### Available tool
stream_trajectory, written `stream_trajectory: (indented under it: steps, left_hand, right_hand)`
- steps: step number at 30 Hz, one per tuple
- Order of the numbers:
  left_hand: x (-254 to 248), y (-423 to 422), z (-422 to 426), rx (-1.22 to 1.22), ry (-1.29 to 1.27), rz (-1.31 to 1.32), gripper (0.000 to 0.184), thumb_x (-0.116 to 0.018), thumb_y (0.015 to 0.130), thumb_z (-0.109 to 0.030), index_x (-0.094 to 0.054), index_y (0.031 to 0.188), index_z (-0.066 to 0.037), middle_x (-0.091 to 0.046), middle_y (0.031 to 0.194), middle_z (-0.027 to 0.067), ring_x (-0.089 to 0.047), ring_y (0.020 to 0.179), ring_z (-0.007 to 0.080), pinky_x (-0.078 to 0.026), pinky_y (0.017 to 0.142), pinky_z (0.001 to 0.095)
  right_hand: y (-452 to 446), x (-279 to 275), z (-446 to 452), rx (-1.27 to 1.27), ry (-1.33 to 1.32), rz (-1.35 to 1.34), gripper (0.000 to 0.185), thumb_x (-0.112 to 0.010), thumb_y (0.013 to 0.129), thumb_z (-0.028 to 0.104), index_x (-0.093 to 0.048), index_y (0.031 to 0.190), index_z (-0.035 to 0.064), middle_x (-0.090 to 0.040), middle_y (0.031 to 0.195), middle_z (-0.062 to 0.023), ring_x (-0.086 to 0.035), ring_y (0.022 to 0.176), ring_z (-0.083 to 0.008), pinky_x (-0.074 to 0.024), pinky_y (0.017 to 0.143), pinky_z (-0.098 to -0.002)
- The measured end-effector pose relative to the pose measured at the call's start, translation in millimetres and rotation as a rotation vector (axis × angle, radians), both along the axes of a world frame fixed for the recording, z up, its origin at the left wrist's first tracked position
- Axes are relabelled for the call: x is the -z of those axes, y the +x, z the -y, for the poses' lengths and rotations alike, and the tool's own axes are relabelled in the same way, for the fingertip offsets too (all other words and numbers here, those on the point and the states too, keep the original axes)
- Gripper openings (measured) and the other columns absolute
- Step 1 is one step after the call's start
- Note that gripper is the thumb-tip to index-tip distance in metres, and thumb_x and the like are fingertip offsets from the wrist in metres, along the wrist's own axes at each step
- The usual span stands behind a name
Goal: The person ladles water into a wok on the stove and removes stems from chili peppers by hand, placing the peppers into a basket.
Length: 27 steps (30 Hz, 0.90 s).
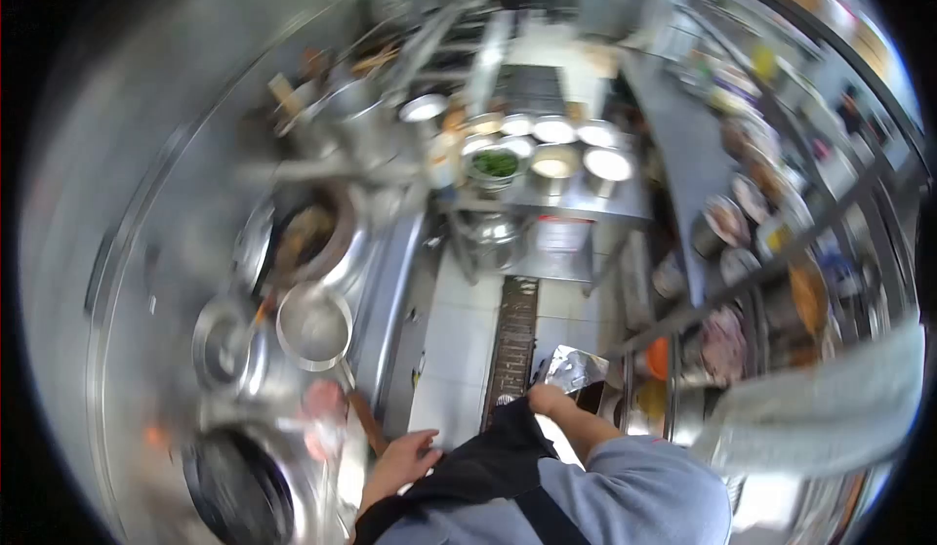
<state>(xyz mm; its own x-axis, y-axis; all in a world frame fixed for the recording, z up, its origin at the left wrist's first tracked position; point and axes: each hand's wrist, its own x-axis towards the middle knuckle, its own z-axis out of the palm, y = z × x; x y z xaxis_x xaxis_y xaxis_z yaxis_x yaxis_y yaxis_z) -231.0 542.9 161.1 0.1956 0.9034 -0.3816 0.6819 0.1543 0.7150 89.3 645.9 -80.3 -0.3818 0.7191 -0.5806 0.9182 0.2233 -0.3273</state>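
Nearest the camera are the wearer's grey shirt [634, 491] and black apron [478, 472], with both arms reaching down along the body. The left hand [408, 459] is open, its fingers loosely extended and parted, at the aisle-side edge of the left steel counter [388, 296]. Just beside it ends the wooden handle [367, 423] of a round metal strainer [314, 327], which lies on that counter near the same edge; whether the fingertips touch the wood cannot be told. The right hand [552, 401] is at the apron's far edge, close to a crumpled silvery foil sheet [576, 367]; its fingers are hidden, so its grip cannot be told. Toward the left counter's near end sits a dark wok [239, 486], with a blurred pinkish container [324, 413] between it and the strainer. Beside the strainer stands a metal bowl [223, 345], and farther along is a large pan [337, 228] with brownish food inside. Beyond the slotted floor drain [514, 335], a small steel counter [627, 199] carries round containers [608, 164] and, near its left corner, a bowl of chopped greens [495, 162].
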Motion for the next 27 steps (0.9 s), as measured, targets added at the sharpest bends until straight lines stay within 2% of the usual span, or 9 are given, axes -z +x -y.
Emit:
stream_trajectory:
  steps: [3,7,13,15,17,21,23,25,27]
  left_hand:
    - [24,1,27,-0.084,0.023,0.023,0.042,-0.063,0.083,-0.028,-0.058,0.117,-0.004,-0.063,0.102,0.0194,-0.063,0.095,0.032,-0.05,0.083,0.0391]
    - [30,8,75,-0.303,-0.055,0.067,0.041,-0.06,0.083,-0.028,-0.057,0.117,-0.005,-0.063,0.102,0.0194,-0.061,0.096,0.0333,-0.049,0.083,0.0394]
    - [142,-11,167,-0.546,-0.214,0.002,0.044,-0.061,0.082,-0.034,-0.059,0.117,-0.008,-0.066,0.1,0.0158,-0.064,0.093,0.0284,-0.05,0.084,0.0363]
    - [182,-23,228,-0.748,-0.128,-0.05,0.043,-0.061,0.081,-0.035,-0.062,0.114,-0.009,-0.067,0.102,0.0156,-0.064,0.094,0.0275,-0.05,0.086,0.0357]
    - [236,-28,308,-1.157,-0.322,0.013,0.037,-0.061,0.079,-0.032,-0.066,0.107,-0.009,-0.067,0.103,0.0159,-0.064,0.095,0.0278,-0.051,0.085,0.0365]
    - [323,13,506,-1.131,-0.709,-0.441,0.035,-0.053,0.077,-0.029,-0.07,0.1,-0.008,-0.064,0.112,0.0156,-0.061,0.106,0.0292,-0.047,0.091,0.0384]
    - [399,65,613,-1.356,-0.776,-0.34,0.035,-0.053,0.077,-0.029,-0.07,0.097,-0.005,-0.065,0.11,0.016,-0.062,0.103,0.0304,-0.047,0.091,0.0401]
    - [372,114,682,-1.586,-0.91,-0.177,0.032,-0.054,0.075,-0.026,-0.071,0.094,-0.006,-0.067,0.104,0.0146,-0.065,0.095,0.0304,-0.05,0.083,0.0405]
    - [351,171,724,-1.681,-0.948,-0.091,0.028,-0.056,0.074,-0.023,-0.072,0.091,-0.007,-0.069,0.098,0.0132,-0.067,0.088,0.0304,-0.053,0.076,0.0409]
  right_hand:
    - [22,27,-47,0.194,0.114,-0.1,0.029,-0.06,0.077,0.025,-0.068,0.097,0.0056,-0.064,0.103,-0.0196,-0.062,0.092,-0.0373,-0.0493,0.081,-0.0453]
    - [40,18,-80,0.065,0.195,-0.101,0.03,-0.068,0.073,0.023,-0.067,0.098,0.0065,-0.065,0.101,-0.018,-0.06,0.097,-0.0375,-0.0484,0.083,-0.044]
    - [14,24,-59,-0.239,0.284,-0.032,0.024,-0.063,0.072,0.026,-0.07,0.083,0.0057,-0.067,0.087,-0.019,-0.063,0.083,-0.0381,-0.0505,0.077,-0.0476]
    - [6,74,-56,-0.482,0.3,-0.123,0.025,-0.064,0.07,0.028,-0.07,0.082,0.0061,-0.066,0.087,-0.019,-0.063,0.084,-0.0383,-0.0508,0.079,-0.0471]
    - [-44,52,-31,-0.578,0.214,-0.119,0.023,-0.061,0.072,0.029,-0.07,0.08,0.0089,-0.067,0.092,-0.014,-0.063,0.085,-0.0352,-0.0501,0.08,-0.0431]
    - [-150,18,19,-0.933,0.257,-0.075,0.023,-0.058,0.074,0.024,-0.07,0.081,0.0046,-0.067,0.088,-0.017,-0.063,0.088,-0.0344,-0.0502,0.079,-0.0435]
    - [-200,10,50,-1.137,0.289,-0.124,0.025,-0.058,0.076,0.02,-0.069,0.087,0.0011,-0.067,0.086,-0.0189,-0.066,0.08,-0.0315,-0.052,0.074,-0.0414]
    - [-260,-16,101,-0.97,0.098,-0.151,0.028,-0.058,0.076,0.018,-0.067,0.094,-0.0019,-0.067,0.088,-0.0197,-0.068,0.068,-0.0269,-0.0533,0.068,-0.037]
    - [-311,-13,149,-1.13,0.058,-0.161,0.033,-0.061,0.076,0.02,-0.066,0.099,-0.0026,-0.068,0.087,-0.0194,-0.067,0.058,-0.0223,-0.0534,0.065,-0.0329]
